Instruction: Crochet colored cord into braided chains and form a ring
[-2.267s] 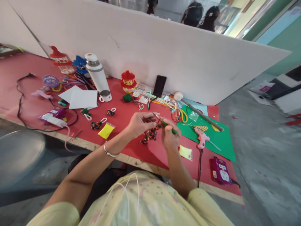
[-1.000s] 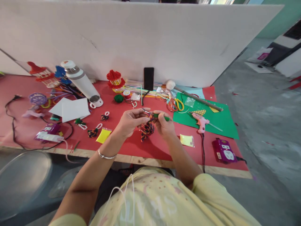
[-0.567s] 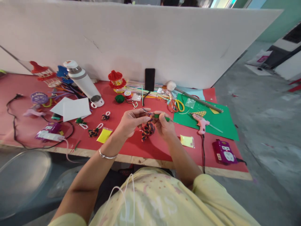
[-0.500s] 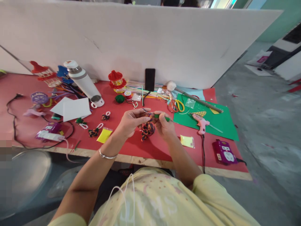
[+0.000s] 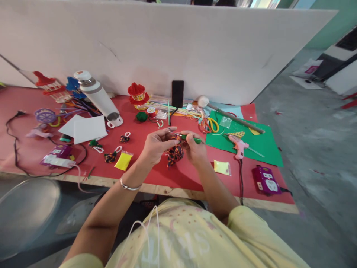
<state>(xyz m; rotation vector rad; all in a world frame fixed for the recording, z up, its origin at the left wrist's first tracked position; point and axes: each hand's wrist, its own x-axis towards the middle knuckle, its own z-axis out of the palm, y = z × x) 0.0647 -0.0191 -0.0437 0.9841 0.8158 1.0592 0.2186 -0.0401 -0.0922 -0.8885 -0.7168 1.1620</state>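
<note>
My right hand [image 5: 195,148] is closed around the green handle of a crochet hook [image 5: 192,139], whose thin metal end points left. Facing it, my left hand [image 5: 159,144] pinches a small piece of multicoloured yarn work [image 5: 175,138] at the hook's tip. Just below both hands a dark ball of multicoloured yarn [image 5: 175,154] sits on the red tabletop. The stitches themselves are too small to make out. To the left lie small yarn pieces with white bead loops, one dark [image 5: 111,157] and one green [image 5: 95,143].
A white thermos [image 5: 97,93] and a phone [image 5: 177,93] stand toward the white board. Scissors [image 5: 213,125], a pink glue gun [image 5: 239,145] and a purple power socket [image 5: 267,180] are on the right. A yellow packet [image 5: 123,160] lies left of my hands.
The crochet hook has shifted slightly, and more of its green handle and metal shaft shows. Both hands stay in nearly the same place, still holding the hook and yarn work.
</note>
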